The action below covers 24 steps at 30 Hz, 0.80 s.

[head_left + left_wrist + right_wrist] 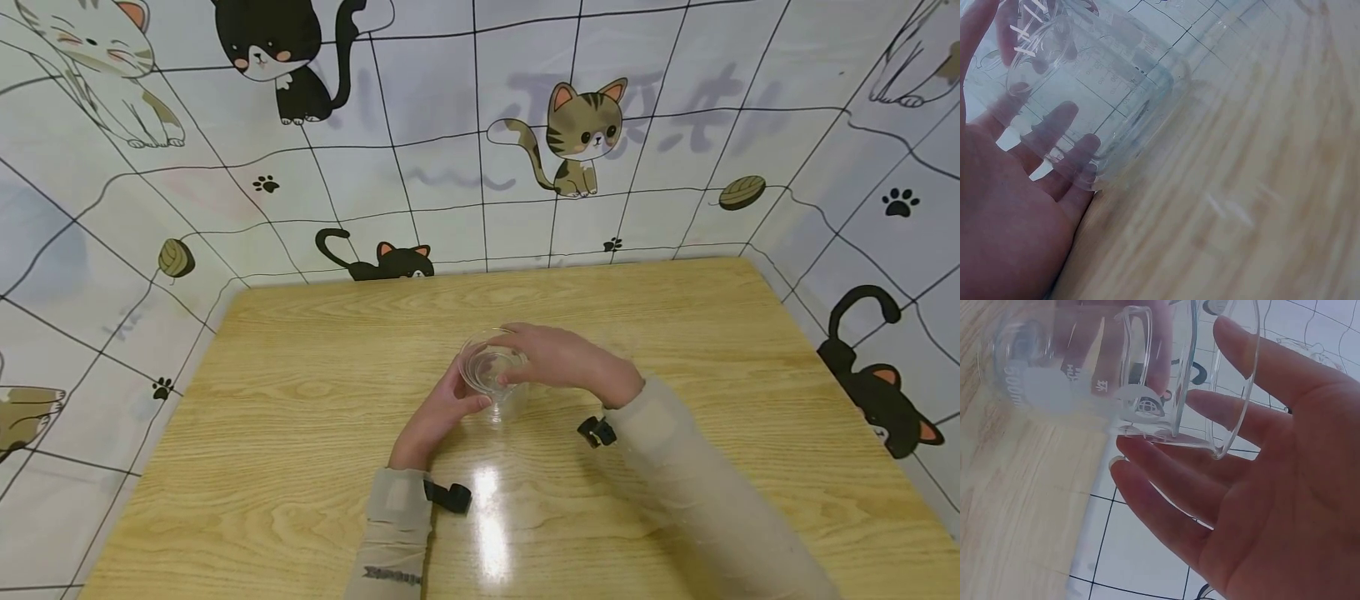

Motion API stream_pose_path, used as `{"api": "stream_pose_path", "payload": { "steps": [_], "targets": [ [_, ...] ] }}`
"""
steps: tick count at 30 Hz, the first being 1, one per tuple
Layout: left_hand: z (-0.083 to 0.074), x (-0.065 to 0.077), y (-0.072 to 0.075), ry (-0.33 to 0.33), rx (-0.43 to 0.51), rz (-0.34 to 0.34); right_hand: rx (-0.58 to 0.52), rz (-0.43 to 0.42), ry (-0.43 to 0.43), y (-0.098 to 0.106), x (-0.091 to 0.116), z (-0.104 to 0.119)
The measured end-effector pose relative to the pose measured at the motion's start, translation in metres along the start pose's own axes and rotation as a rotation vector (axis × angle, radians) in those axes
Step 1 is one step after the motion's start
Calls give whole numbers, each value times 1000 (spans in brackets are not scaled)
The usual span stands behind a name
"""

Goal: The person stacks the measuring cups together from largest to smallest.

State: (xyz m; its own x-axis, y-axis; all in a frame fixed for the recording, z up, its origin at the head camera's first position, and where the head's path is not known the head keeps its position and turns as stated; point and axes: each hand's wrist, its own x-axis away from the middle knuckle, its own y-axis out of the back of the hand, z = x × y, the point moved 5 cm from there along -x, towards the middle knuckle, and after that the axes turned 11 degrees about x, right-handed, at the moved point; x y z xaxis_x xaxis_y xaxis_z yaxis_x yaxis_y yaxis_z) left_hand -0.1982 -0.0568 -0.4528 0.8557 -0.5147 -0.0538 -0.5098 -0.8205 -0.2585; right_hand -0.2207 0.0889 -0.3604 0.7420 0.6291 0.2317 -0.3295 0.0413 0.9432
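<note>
A clear glass beaker [1044,384] with white "500ml" print stands on the table, a smaller glass vessel nested in its mouth. The nested vessel's rim [1247,394] projects past the beaker's mouth in the right wrist view; its full shape is hard to make out through the glass. My left hand [441,408] grips the beaker's side, fingers [1054,125] wrapped behind the wall. From the right, my right hand [558,357] reaches over the top and holds the nested vessel near its rim, thumb and fingers on either side.
The wood-grain table [315,375] extends around both hands. A white backdrop [442,167] with cartoon cats and grid lines rises at the back and sides. A faint clear object [1313,353] shows behind my right hand. Black wrist mounts [450,498] sit on both sleeves.
</note>
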Motion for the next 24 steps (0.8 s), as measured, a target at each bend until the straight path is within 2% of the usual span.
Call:
{"api": "stream_pose_path", "payload": {
  "steps": [7,11,15,18,24],
  "targets": [
    [0,-1,0,-11,-7,2,-106,-60,9,-6,1,-5],
    [10,-4,6,-18,-3,-7,-161,-95,6,-10,3,-9],
    [8,-4,5,-19,-3,-4,-219,-145,-1,-14,4,-13],
    [-1,-2,0,-9,2,2,-268,-193,-12,-18,5,-15],
    [-1,-2,-1,-17,8,17,-379,-256,-28,-24,7,-17]
  ]
}}
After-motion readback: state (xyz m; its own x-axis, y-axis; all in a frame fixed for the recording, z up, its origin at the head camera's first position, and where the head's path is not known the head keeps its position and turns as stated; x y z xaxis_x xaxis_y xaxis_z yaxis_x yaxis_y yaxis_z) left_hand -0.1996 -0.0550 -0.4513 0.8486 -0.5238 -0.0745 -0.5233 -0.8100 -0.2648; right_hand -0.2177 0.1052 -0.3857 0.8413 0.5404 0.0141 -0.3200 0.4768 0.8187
